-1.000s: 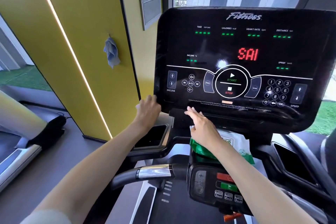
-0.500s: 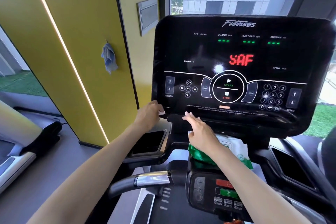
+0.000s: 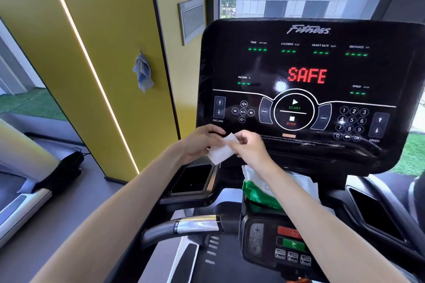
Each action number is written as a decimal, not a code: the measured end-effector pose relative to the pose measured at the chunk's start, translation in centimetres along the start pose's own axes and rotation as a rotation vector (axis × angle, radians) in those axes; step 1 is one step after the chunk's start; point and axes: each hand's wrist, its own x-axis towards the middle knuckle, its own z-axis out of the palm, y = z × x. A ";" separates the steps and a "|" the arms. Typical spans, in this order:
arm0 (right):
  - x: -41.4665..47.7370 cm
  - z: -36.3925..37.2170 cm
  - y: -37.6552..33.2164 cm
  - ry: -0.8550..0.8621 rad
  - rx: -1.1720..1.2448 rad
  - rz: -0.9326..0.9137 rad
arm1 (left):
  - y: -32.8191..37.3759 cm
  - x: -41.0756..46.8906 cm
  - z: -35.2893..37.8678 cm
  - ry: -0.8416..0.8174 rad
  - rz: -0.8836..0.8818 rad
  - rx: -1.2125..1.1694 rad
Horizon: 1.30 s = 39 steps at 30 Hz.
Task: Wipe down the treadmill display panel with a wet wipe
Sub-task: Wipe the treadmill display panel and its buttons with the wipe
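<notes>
Both hands, left hand (image 3: 200, 142) and right hand (image 3: 249, 147), pinch the wet wipe (image 3: 220, 150) between them below the display panel (image 3: 310, 64); wiping seemingly unstarted.

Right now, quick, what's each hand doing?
Left hand: closed on the wet wipe, pinching its left side.
Right hand: closed on the same wipe, pinching its right edge.

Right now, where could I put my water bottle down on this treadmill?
The left cup tray beside the wipe pack looks bare, and so does the right tray. The middle shelf is crowded by the pack, with both hands holding a wet wipe above it.
</notes>
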 end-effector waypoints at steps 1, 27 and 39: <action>0.1 0.2 0.1 0.052 0.049 0.031 | -0.2 -0.2 -0.3 0.012 -0.023 -0.028; 0.3 1.0 3.7 0.161 -0.863 -0.464 | -4.0 3.9 -1.0 0.483 0.822 1.406; 0.0 0.6 3.7 0.124 -0.823 -0.390 | -6.6 3.5 -1.0 0.474 0.759 1.018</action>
